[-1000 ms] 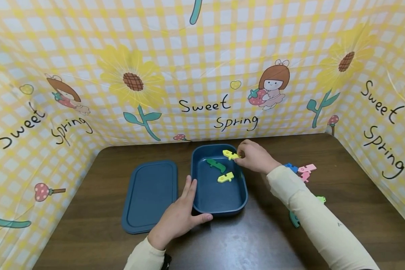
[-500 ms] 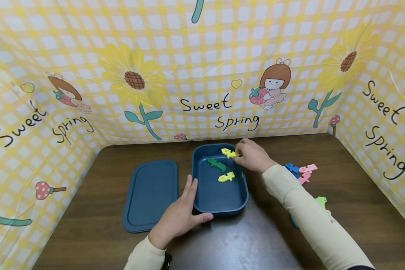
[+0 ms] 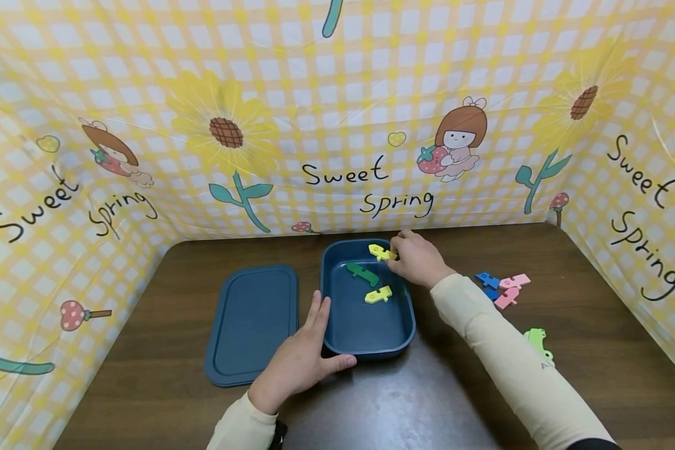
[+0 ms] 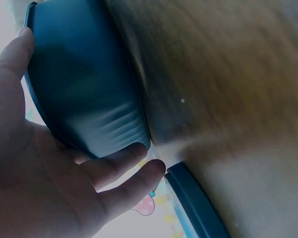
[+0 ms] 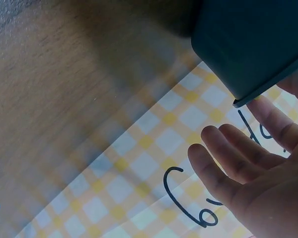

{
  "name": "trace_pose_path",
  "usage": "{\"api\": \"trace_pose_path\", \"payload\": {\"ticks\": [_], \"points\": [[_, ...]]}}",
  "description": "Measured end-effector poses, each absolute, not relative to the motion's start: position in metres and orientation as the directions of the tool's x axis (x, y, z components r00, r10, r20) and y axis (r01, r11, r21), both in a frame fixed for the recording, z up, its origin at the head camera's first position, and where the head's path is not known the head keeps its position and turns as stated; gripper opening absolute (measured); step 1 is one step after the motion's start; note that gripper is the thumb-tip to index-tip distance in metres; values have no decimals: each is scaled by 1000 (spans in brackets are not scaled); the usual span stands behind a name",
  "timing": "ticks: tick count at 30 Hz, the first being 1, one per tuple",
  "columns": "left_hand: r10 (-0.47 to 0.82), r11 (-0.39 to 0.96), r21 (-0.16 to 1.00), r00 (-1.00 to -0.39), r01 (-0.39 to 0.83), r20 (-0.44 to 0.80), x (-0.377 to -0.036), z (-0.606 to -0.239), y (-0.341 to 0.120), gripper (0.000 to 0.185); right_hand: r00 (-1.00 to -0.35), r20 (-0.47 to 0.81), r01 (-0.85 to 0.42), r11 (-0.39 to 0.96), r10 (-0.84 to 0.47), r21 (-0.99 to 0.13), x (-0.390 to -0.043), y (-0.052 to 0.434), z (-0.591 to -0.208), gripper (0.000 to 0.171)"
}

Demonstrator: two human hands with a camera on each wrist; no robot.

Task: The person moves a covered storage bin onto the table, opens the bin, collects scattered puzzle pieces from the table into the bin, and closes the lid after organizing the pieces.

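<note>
Head cam gives the best look: a dark blue box (image 3: 368, 331) is sitting on the wooden table (image 3: 157, 350), so I'll place everything off that. Right hand (image 3: 422, 258) is up at the box's far right corner in a narrow pinch, thumb and finger on one end of a yellow piece (image 3: 379, 252). That piece is over the inside of the box; can't tell if it touches the bottom. On the box floor there's a dark green piece (image 3: 362, 274) and a second yellow piece (image 3: 378, 295), not touching each other. Left hand (image 3: 298, 365) is spread wide, straight fingers along the box's left wall, thumb at its near rim. Blue lid (image 3: 252, 325) lies flat just left of the box. Right of the box, well apart, blue pieces (image 3: 487, 279) and pink pieces (image 3: 514, 282) are bunched up, plus a light green piece (image 3: 537, 340) partly behind the sleeve (image 3: 514, 359).
</note>
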State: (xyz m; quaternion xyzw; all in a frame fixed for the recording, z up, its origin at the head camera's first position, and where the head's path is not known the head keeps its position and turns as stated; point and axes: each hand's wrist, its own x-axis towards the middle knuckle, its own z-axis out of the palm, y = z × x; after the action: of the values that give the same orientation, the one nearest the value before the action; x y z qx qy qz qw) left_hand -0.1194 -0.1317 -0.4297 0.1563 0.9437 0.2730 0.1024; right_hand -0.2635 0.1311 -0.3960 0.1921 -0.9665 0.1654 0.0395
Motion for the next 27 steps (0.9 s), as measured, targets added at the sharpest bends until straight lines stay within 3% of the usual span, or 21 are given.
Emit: {"api": "trace_pose_path", "payload": {"ticks": [15, 27], "points": [[356, 799, 548, -929, 247, -100, -118, -429, -132, 113, -911, 192, -403, 889, -366, -217, -267, 125, -400, 23], [351, 803, 545, -930, 242, -104, -119, -429, -132, 113, -908, 221, -401, 891, -356, -214, -266, 123, -401, 25]]}}
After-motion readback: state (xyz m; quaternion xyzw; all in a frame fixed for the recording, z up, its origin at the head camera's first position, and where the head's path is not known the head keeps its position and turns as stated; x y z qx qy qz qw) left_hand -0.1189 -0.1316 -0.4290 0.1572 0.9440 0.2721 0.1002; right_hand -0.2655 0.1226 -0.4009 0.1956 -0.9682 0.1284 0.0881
